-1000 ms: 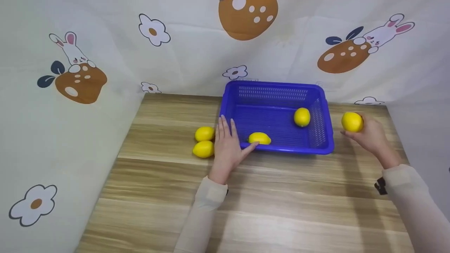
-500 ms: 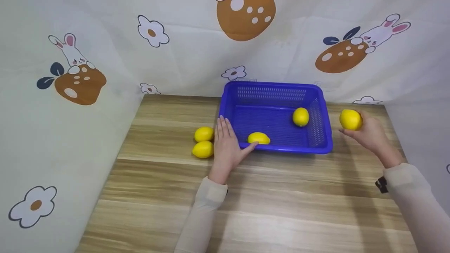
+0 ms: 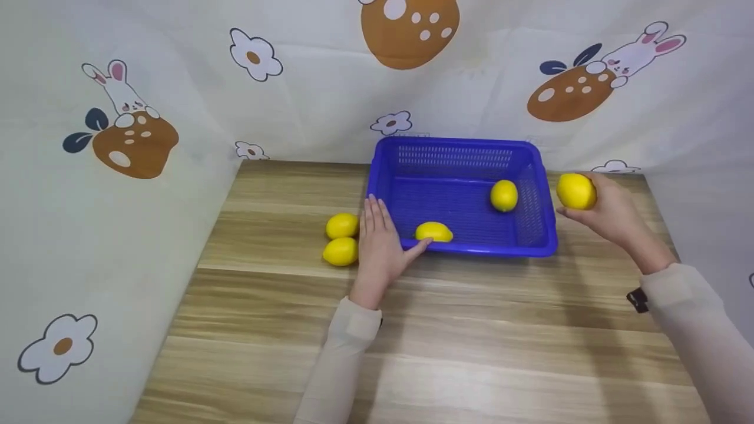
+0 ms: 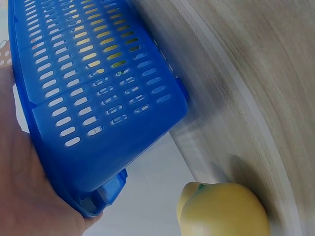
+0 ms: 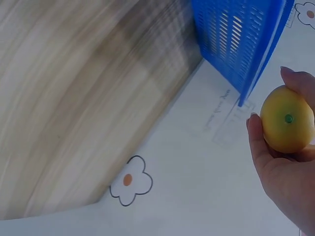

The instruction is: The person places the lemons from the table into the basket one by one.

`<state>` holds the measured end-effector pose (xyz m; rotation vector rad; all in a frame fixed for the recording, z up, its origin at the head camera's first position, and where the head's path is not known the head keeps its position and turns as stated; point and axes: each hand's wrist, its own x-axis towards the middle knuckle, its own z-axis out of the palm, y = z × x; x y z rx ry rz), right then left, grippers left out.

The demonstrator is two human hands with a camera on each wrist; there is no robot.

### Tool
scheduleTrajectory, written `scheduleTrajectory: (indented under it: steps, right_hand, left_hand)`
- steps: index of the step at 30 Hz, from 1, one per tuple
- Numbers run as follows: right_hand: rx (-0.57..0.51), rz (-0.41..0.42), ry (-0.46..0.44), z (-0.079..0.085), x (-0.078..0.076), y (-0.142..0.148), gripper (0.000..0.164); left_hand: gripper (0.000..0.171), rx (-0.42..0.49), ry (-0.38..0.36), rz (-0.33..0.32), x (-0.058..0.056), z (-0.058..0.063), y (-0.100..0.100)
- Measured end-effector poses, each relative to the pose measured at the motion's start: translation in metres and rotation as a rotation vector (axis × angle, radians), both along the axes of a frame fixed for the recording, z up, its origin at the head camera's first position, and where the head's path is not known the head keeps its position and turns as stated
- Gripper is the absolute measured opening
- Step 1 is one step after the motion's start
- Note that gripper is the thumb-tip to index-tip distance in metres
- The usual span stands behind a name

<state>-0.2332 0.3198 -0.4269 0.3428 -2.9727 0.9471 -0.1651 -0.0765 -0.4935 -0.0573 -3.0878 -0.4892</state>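
My right hand (image 3: 615, 213) grips a yellow lemon (image 3: 576, 191) just to the right of the blue plastic basket (image 3: 465, 250). In the right wrist view the fingers and thumb hold the lemon (image 5: 288, 119) on both sides, clear of the table. My left hand (image 3: 382, 247) rests on the basket's near left corner, fingers straight along the left rim and thumb spread over the front rim. Inside the basket lie one lemon (image 3: 504, 195) near the right wall and another lemon (image 3: 434, 231) by the front wall, partly covered by the rim and thumb.
Left of my left hand, two lemons sit on the wooden table (image 3: 271, 330): a rear lemon (image 3: 342, 226) and a front lemon (image 3: 340, 252), side by side. A printed cloth (image 3: 318, 88) hangs behind the table and along its sides.
My right hand has moved left and slightly farther back with its lemon, closer to the basket's right rim. The left hand and the other lemons stay in place.
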Motion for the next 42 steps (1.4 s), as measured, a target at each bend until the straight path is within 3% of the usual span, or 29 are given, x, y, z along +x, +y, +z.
scheduleTrajectory:
  steps: [23, 42]
  right_hand:
    - [0.05, 0.056, 0.045, 0.024, -0.003, -0.018, 0.073]
    - [0.042, 0.097, -0.103, 0.042, -0.008, -0.035, 0.075]
  left_hand:
    - [0.125, -0.004, 0.031, -0.006, 0.0, -0.002, 0.001]
    - [0.125, 0.006, 0.023, -0.004, 0.0, -0.001, 0.001]
